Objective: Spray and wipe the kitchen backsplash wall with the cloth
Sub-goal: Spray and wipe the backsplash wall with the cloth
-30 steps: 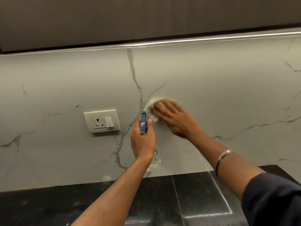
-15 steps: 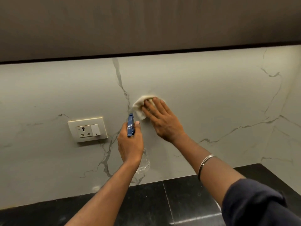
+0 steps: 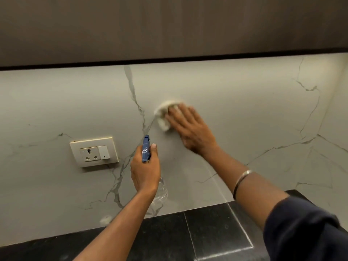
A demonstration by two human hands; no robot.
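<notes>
The backsplash wall [image 3: 235,113] is pale grey marble with dark veins. My right hand [image 3: 190,130] lies flat against it, fingers spread, pressing a small whitish cloth [image 3: 163,114] to the wall; the cloth shows at my fingertips and looks blurred. My left hand [image 3: 145,168] is lower and to the left, wrapped around a spray bottle [image 3: 146,149]. Its blue head points up at the wall, and its clear body shows below my wrist. The two hands do not touch.
A cream socket and switch plate [image 3: 94,152] is fixed to the wall left of my left hand. A dark cabinet [image 3: 169,29] overhangs the wall. Black stone counter [image 3: 207,236] runs along the bottom. A side wall [image 3: 337,129] meets the backsplash at the right corner.
My right hand and the cloth have slid a little up and to the right across the wall. The left hand holds the bottle in the same pose. My view has shifted rightward.
</notes>
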